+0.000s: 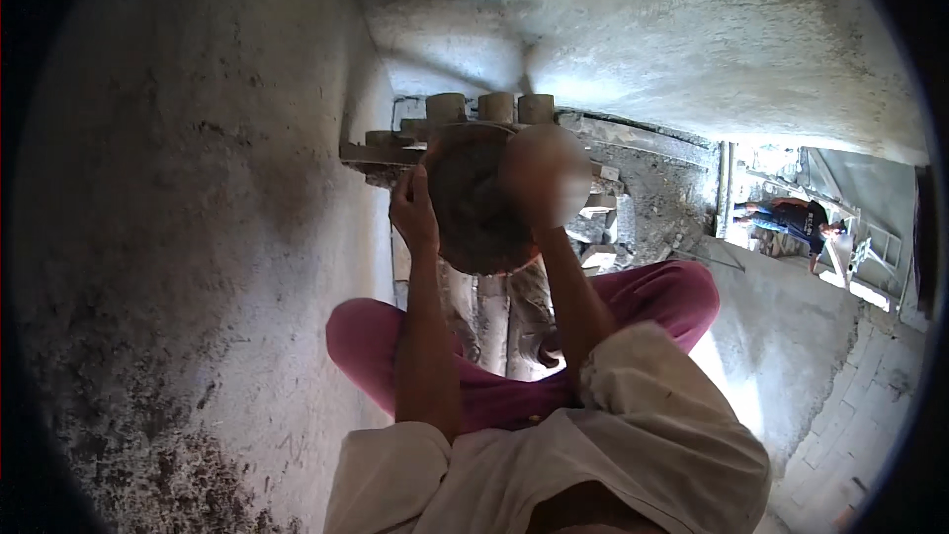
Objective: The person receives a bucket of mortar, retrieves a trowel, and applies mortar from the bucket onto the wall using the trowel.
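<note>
Left hand point(415, 213) of the person grips the near-left edge of a round dark basin point(473, 227), thumb up along the rim, the basin lying just to its right. Over the basin's right side is the right hand point(547, 176), too blurred to tell whether it is open or closed. Beyond both hands, three short cylinders point(496, 107) stand in a row; a stained wall point(247, 188) rises left of the left hand. Well to the right of the right hand, another person point(791, 218) appears.
</note>
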Action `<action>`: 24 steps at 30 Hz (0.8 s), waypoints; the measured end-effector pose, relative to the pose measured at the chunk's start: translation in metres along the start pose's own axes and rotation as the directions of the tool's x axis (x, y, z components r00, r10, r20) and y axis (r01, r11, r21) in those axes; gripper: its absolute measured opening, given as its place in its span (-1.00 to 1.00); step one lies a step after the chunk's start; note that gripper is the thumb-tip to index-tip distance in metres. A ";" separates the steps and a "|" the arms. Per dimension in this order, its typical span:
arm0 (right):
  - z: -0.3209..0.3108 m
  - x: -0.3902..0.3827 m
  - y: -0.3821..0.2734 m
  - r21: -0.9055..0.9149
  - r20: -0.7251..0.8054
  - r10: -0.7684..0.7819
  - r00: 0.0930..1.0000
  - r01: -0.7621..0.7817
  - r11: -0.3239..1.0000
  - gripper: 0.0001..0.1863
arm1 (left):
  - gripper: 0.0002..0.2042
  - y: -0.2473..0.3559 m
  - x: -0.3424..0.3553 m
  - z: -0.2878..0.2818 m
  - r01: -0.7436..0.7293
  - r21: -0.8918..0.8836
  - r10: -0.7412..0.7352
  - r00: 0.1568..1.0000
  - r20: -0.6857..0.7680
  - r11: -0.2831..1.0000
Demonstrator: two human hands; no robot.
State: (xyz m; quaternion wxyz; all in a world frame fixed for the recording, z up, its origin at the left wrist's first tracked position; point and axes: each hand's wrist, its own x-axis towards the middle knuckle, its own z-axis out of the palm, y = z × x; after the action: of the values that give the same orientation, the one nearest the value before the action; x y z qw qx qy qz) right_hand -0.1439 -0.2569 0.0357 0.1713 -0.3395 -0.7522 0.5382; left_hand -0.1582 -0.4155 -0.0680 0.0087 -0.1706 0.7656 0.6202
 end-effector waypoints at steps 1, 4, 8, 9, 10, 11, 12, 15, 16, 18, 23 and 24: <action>0.004 0.012 -0.004 0.009 0.006 -0.003 1.000 0.003 1.000 -0.82 | -0.63 0.002 0.007 -0.004 -0.007 0.003 0.007 1.000 -0.008 1.000; -0.006 0.010 0.001 0.645 0.045 -0.081 0.996 0.033 0.763 -0.71 | -0.64 -0.001 0.000 -0.014 -0.027 -0.019 0.027 0.999 0.047 0.999; -0.029 -0.027 0.078 0.154 -0.145 -0.270 0.952 0.291 0.944 -0.58 | -0.65 0.016 -0.005 0.013 -0.007 -0.006 0.007 0.997 0.076 1.000; -0.038 -0.037 0.102 -0.104 -0.112 -0.404 0.908 0.394 0.913 -0.54 | -0.65 0.019 -0.004 0.020 -0.031 -0.026 0.032 0.997 0.077 0.999; -0.041 -0.046 0.100 0.055 -0.067 -0.366 0.928 0.370 0.928 -0.61 | -0.65 0.011 0.005 0.005 -0.060 0.022 0.059 0.997 0.043 0.998; -0.050 -0.050 0.094 0.207 -0.028 -0.338 0.941 0.337 0.919 -0.68 | -0.66 0.004 0.004 -0.006 -0.066 0.071 0.065 0.998 0.027 0.995; -0.072 -0.046 0.085 0.325 -0.002 -0.329 0.944 0.311 0.893 -0.75 | -0.66 0.002 0.004 -0.005 -0.039 0.065 0.036 0.998 0.049 0.997; -0.104 -0.043 -0.044 0.720 0.159 -0.247 0.956 0.059 0.692 -0.86 | -0.66 0.014 0.007 -0.025 0.045 0.080 -0.048 0.998 0.030 0.996; -0.098 -0.039 -0.001 0.592 0.037 -0.117 0.992 0.072 0.803 -0.91 | -0.66 0.014 0.007 -0.015 0.030 -0.032 -0.029 0.999 0.020 0.999; -0.083 -0.012 0.075 0.129 -0.202 -0.145 0.969 0.173 0.976 -0.93 | -0.66 0.024 -0.004 0.014 0.013 -0.042 -0.010 0.997 0.071 0.999; 0.003 0.035 0.021 0.213 0.148 -0.012 0.989 -0.020 0.977 -0.94 | -0.60 0.005 0.006 -0.010 0.016 0.053 -0.019 0.999 0.047 0.998; 0.010 0.019 0.016 0.333 0.021 -0.008 1.000 0.000 0.943 -0.94 | -0.61 0.004 0.008 -0.017 0.065 0.089 -0.071 0.995 0.069 0.994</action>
State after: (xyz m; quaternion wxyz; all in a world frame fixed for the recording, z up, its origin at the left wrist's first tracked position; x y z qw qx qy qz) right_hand -0.1583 -0.2473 0.0152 0.2188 -0.2982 -0.6530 0.6609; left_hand -0.1633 -0.4329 -0.0626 0.0647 -0.1736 0.7847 0.5915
